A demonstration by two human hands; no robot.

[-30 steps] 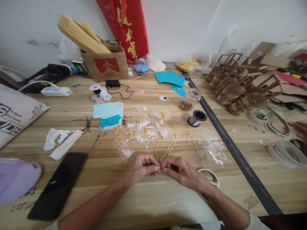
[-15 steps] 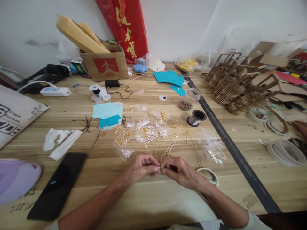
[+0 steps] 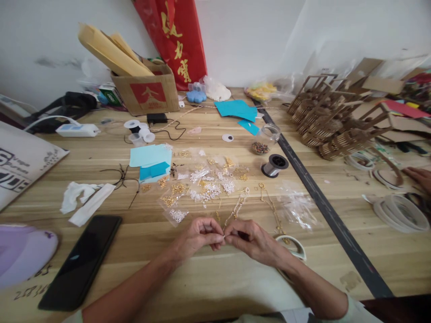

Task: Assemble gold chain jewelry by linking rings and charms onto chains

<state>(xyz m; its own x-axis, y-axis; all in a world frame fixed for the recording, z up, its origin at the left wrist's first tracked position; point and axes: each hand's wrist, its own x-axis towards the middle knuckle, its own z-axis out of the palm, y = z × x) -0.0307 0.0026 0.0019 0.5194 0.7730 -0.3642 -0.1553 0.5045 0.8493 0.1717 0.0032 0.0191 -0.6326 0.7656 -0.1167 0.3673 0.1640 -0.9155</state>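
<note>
My left hand (image 3: pixel 204 234) and my right hand (image 3: pixel 251 240) meet at the fingertips over the near part of the table. Both are closed in a pinch on something tiny and pale, too small to name. Just beyond the fingers lies a silver chain (image 3: pixel 236 207) with a ring at its far end; whether its near end reaches my fingers is hidden. A gold chain (image 3: pixel 272 208) rests to the right. Ahead are small bags and heaps of silver findings (image 3: pixel 209 192) and gold findings (image 3: pixel 178 187). A pale band-like ring (image 3: pixel 299 246) sits beside my right wrist, partly covered.
A black phone (image 3: pixel 81 262) lies at the left, near white tissue strips (image 3: pixel 90 204). Right of the findings stand a wire spool (image 3: pixel 275 166) and a bead jar (image 3: pixel 261 147). Small woven baskets (image 3: pixel 336 121) crowd the right back. Another person's hand (image 3: pixel 418 176) shows at the right edge.
Both hands keep almost the same pinched pose. The view has shifted very slightly, and the other person's hand at the right edge shows a little more.
</note>
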